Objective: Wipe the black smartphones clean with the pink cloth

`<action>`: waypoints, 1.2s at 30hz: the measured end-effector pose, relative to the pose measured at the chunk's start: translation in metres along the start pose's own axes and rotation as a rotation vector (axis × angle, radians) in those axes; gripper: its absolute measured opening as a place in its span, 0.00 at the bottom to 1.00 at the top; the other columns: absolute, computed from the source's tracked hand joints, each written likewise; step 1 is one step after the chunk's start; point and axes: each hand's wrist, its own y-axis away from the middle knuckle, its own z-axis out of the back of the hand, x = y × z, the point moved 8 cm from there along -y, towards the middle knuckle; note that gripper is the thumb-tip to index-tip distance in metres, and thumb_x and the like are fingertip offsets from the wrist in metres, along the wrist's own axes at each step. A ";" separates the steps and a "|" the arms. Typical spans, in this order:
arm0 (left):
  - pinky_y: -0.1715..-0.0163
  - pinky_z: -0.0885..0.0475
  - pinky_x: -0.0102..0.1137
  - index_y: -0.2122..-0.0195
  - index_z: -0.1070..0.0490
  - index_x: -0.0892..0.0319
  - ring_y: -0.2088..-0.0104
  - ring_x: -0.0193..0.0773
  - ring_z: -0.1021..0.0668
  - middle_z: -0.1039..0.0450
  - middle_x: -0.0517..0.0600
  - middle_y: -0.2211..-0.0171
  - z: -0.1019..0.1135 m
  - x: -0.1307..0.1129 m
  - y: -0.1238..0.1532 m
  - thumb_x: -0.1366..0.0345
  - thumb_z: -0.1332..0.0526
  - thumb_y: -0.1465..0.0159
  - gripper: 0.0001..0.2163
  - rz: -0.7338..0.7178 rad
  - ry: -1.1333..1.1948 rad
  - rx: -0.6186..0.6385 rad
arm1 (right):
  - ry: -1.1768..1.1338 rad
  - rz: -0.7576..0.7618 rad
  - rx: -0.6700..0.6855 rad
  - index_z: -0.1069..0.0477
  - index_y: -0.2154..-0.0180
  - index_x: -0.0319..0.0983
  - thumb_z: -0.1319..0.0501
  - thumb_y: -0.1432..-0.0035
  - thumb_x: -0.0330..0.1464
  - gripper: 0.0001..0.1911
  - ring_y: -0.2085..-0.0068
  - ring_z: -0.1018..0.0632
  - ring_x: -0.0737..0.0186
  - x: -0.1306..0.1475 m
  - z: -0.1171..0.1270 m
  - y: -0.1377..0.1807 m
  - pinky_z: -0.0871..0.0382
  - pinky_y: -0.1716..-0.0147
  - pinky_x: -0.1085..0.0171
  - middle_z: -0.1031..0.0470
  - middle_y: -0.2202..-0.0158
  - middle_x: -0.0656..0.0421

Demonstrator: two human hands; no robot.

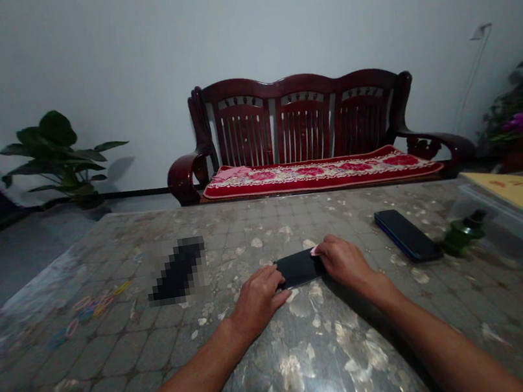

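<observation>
Table [227, 227], far edge beyond: your left hand [259, 291] grips the phone [298, 269], right hand [348, 265] a pink scrap [314, 251] — phone likely stiff, slick; hold its 2 long rims.

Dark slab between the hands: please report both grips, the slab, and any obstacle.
Left grip touching left end of dark slab; right grip holding pinkish scrap at right end. Slab apparently on table. Nothing visibly blocking; black phone apart at right.

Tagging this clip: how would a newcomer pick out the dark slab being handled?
Find the wooden bench, then the patterned table before it. Midway across, between the left grip and right grip, is the flat dark slab. Unlike the phone at right and pixelated shape at left, it's touched at both ends.
</observation>
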 end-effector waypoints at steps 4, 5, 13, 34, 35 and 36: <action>0.52 0.23 0.37 0.63 0.27 0.58 0.53 0.46 0.20 0.22 0.53 0.58 -0.002 0.003 0.000 0.71 0.30 0.41 0.08 0.028 0.011 0.013 | -0.083 0.094 0.010 0.20 0.55 0.43 0.45 0.34 0.27 0.16 0.57 0.24 0.61 0.019 -0.005 0.006 0.38 0.59 0.68 0.24 0.58 0.55; 0.51 0.23 0.37 0.63 0.27 0.58 0.52 0.46 0.20 0.22 0.53 0.57 -0.003 0.003 0.001 0.71 0.30 0.41 0.08 0.034 0.012 0.017 | -0.093 0.101 0.007 0.20 0.55 0.43 0.45 0.34 0.27 0.15 0.56 0.24 0.61 0.019 -0.005 0.007 0.38 0.59 0.68 0.24 0.58 0.55; 0.47 0.24 0.39 0.61 0.27 0.57 0.46 0.49 0.21 0.22 0.55 0.53 -0.009 0.008 0.003 0.70 0.32 0.39 0.07 0.063 0.004 0.033 | -0.016 -0.023 -0.052 0.20 0.54 0.42 0.46 0.33 0.28 0.16 0.56 0.25 0.58 -0.016 0.002 0.001 0.38 0.60 0.67 0.25 0.58 0.53; 0.52 0.25 0.37 0.58 0.30 0.56 0.52 0.45 0.21 0.25 0.52 0.57 -0.005 0.007 -0.003 0.69 0.33 0.39 0.10 0.085 0.061 0.021 | -0.063 0.057 0.001 0.20 0.55 0.41 0.46 0.34 0.26 0.17 0.56 0.24 0.59 0.005 0.000 0.010 0.38 0.58 0.67 0.24 0.57 0.53; 0.51 0.25 0.38 0.58 0.30 0.56 0.51 0.45 0.22 0.25 0.52 0.55 -0.006 0.008 -0.004 0.69 0.33 0.40 0.10 0.085 0.071 0.016 | -0.081 0.090 0.017 0.20 0.55 0.42 0.46 0.35 0.26 0.17 0.56 0.24 0.60 0.010 -0.001 0.011 0.38 0.58 0.67 0.24 0.58 0.54; 0.50 0.26 0.38 0.58 0.29 0.55 0.50 0.46 0.22 0.25 0.53 0.53 -0.006 0.009 -0.004 0.69 0.33 0.40 0.11 0.088 0.082 0.014 | -0.093 0.119 0.033 0.20 0.55 0.42 0.46 0.35 0.26 0.16 0.56 0.24 0.60 0.015 -0.002 0.012 0.38 0.58 0.67 0.24 0.58 0.54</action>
